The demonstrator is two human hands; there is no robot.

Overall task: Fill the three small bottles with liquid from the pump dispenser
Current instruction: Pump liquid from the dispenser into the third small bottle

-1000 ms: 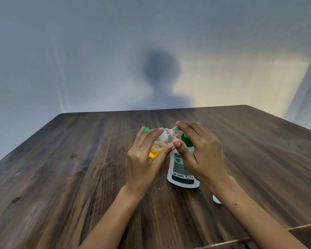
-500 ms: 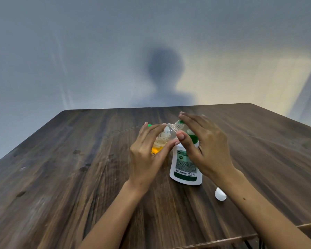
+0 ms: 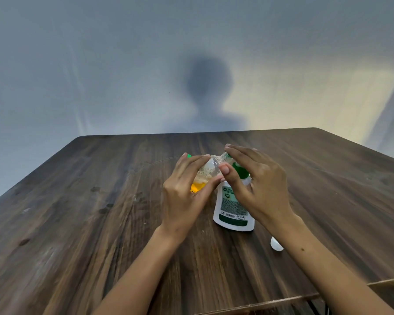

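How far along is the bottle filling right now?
In hand: the left hand tilts a clear small bottle, partly filled with orange liquid, under the green nozzle of the pump dispenser, which the right hand presses. A white cap lies on the table. No other bottles are visible, so the remainder is unclear.

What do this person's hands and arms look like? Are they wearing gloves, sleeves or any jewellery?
Both are bare: the left hand and right hand have no gloves, rings or watch showing, and no sleeves cover the forearms. The fingernails are short. A small dark mole marks the right forearm.
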